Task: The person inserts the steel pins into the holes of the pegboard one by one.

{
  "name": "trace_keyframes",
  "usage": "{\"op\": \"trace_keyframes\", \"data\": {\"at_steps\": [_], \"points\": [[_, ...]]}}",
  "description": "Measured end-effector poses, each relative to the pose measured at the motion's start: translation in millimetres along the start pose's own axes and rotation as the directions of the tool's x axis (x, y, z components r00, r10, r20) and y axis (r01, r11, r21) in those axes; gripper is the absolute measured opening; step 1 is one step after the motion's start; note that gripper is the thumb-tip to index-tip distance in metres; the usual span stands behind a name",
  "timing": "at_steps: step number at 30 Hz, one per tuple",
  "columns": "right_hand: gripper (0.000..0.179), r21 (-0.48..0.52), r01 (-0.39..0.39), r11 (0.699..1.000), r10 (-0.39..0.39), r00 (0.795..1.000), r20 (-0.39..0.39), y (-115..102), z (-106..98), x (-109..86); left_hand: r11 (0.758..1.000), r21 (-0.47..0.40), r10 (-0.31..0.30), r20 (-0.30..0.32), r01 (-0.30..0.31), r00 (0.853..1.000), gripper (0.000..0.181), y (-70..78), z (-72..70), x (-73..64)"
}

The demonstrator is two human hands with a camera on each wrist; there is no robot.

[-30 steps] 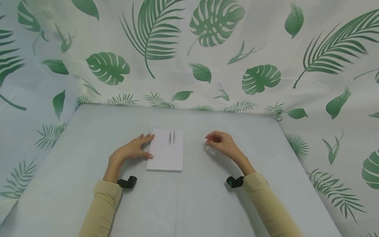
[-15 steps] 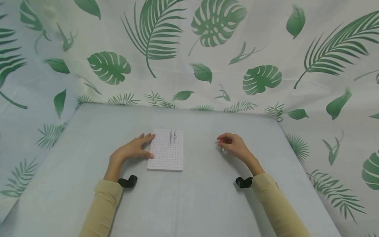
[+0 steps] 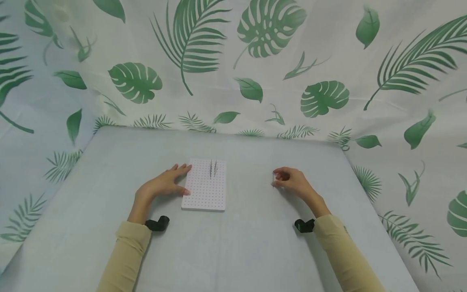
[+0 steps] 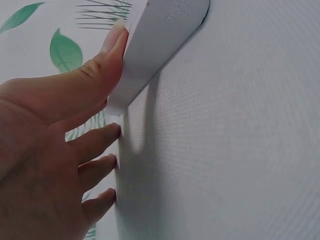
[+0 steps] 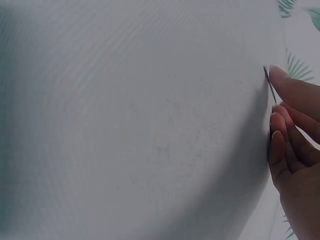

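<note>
A white board (image 3: 204,198) with a grid of small holes lies flat on the table. Two short rows of thin dark pins (image 3: 211,169) stand up from its far right part. Spread along the board's left edge, my left hand (image 3: 162,183) touches it with the thumb and a fingertip; in the left wrist view the thumb (image 4: 107,60) presses at the board's side. Off to the right, close over the table, my right hand (image 3: 292,180) pinches a thin metal pin (image 5: 270,86) between thumb and fingers. The other fingers of that hand are curled in.
A pale cloth covers the table (image 3: 248,247). Leaf-printed curtains (image 3: 270,73) rise behind it and at both sides. Black wrist cameras (image 3: 158,223) sit at both cuffs, low over the tabletop.
My right hand has moved right and slightly toward me, and the pin now shows upright at its fingertips. The left hand and the board have stayed in place.
</note>
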State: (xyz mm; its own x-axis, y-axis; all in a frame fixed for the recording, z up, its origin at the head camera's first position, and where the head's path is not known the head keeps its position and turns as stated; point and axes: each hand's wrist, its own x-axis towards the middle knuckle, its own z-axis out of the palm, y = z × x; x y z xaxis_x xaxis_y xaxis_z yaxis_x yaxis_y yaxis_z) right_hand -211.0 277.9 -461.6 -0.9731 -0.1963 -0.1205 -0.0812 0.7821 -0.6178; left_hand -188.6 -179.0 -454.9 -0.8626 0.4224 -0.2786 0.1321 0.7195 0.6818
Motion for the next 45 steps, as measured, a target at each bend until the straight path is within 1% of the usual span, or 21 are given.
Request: {"op": "trace_keyframes", "data": {"at_steps": [6, 8, 12, 14, 17, 21, 26, 30, 34, 39, 45], "points": [[0.042, 0.000, 0.003, 1.000, -0.003, 1.000, 0.015, -2, 2, 2.9, 1.000, -0.003, -0.013, 0.000, 0.013, 1.000, 0.095, -0.5, -1.6, -1.7], [0.041, -0.001, 0.005, 1.000, -0.005, 1.000, 0.018, -1, 1, 2.3, 1.000, -0.005, -0.007, -0.001, 0.007, 1.000, 0.095, -1.3, -1.3, -1.3], [0.040, -0.002, 0.003, 1.000, -0.003, 1.000, 0.016, 5, 0, 0.8, 1.000, -0.013, 0.005, 0.000, -0.005, 1.000, 0.095, -4.4, 2.3, 2.1], [0.040, 0.005, -0.001, 1.000, 0.001, 1.000, 0.012, 8, 0, 0.5, 1.000, -0.011, -0.001, 0.004, 0.001, 1.000, 0.094, -5.9, 4.3, 3.2], [0.038, 0.034, -0.002, 0.999, 0.002, 1.000, 0.000, 8, 2, 0.0, 1.000, -0.001, -0.011, 0.007, 0.011, 1.000, 0.094, -5.1, 4.4, 1.7], [0.034, 0.080, 0.014, 0.997, -0.011, 0.999, -0.038, 7, 2, 0.4, 1.000, 0.008, -0.003, 0.006, 0.003, 1.000, 0.094, -2.1, 1.1, -1.0], [0.030, 0.119, 0.033, 0.992, -0.025, 0.997, -0.067, 8, 1, 1.8, 1.000, 0.009, 0.002, 0.006, -0.002, 1.000, 0.094, -1.6, 1.5, 0.8], [0.030, 0.150, 0.027, 0.988, -0.014, 0.996, -0.084, 9, 3, 1.3, 1.000, 0.011, 0.000, 0.007, 0.000, 1.000, 0.094, 1.1, 1.5, 0.9], [0.028, 0.205, 0.037, 0.978, -0.019, 0.995, -0.093, 6, 3, 2.1, 1.000, 0.012, 0.002, 0.003, -0.002, 1.000, 0.094, 2.8, 0.4, -0.2], [0.026, 0.292, 0.059, 0.955, -0.037, 0.996, -0.082, 2, 4, 4.6, 1.000, 0.015, -0.010, 0.004, 0.010, 1.000, 0.094, 1.0, 0.0, -0.1], [0.027, 0.326, 0.067, 0.943, -0.044, 0.996, -0.077, -2, 7, 7.0, 1.000, 0.014, -0.001, 0.002, 0.001, 1.000, 0.094, -1.7, 0.1, 0.8]]}}
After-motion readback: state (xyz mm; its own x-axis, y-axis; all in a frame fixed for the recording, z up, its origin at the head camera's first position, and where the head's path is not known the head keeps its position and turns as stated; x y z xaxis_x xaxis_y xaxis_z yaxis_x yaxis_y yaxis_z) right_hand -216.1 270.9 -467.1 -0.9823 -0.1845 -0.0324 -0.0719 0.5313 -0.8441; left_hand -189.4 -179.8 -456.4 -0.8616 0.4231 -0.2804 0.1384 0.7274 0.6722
